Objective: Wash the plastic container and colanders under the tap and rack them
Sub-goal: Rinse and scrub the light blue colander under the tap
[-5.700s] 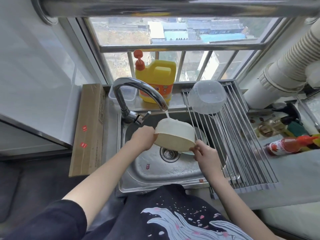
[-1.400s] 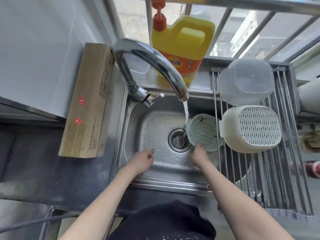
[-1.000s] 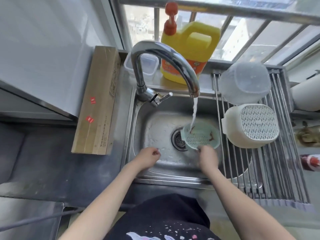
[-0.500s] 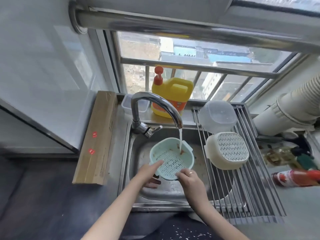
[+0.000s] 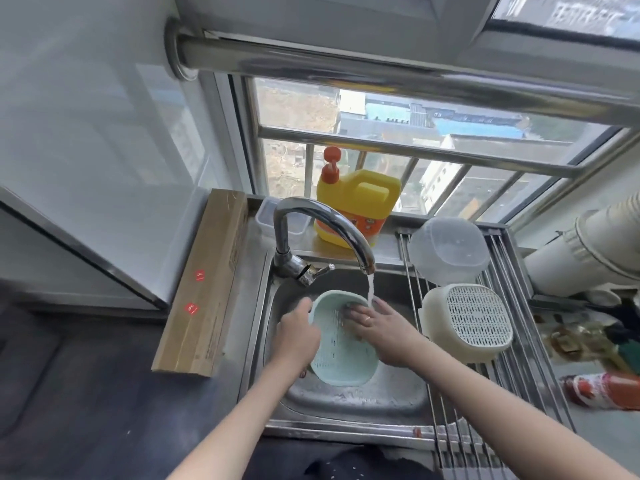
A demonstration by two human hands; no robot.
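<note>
Right now I have the green colander [image 5: 341, 348] over the sink [image 5: 360, 398], tipped on its side with its open mouth toward my right hand. My left hand [image 5: 298, 336] grips its rim from the left, fingers curled over the edge. My right hand [image 5: 379, 327] lies flat inside the bowl, fingers straight and pressed on the perforated wall, a ring showing on one finger. Water from the tap [image 5: 322, 230] falls onto the fingertips [image 5: 353, 311] of that hand at the colander's far rim. On the roll-up rack [image 5: 519, 372] beside the sink, the cream colander [image 5: 467, 322] sits upside down, and just behind it the clear plastic container [image 5: 448, 249] is upturned too. Behind the tap stands a yellow detergent jug [image 5: 360, 206], and a cardboard box [image 5: 204, 282] lies left of the sink.
</note>
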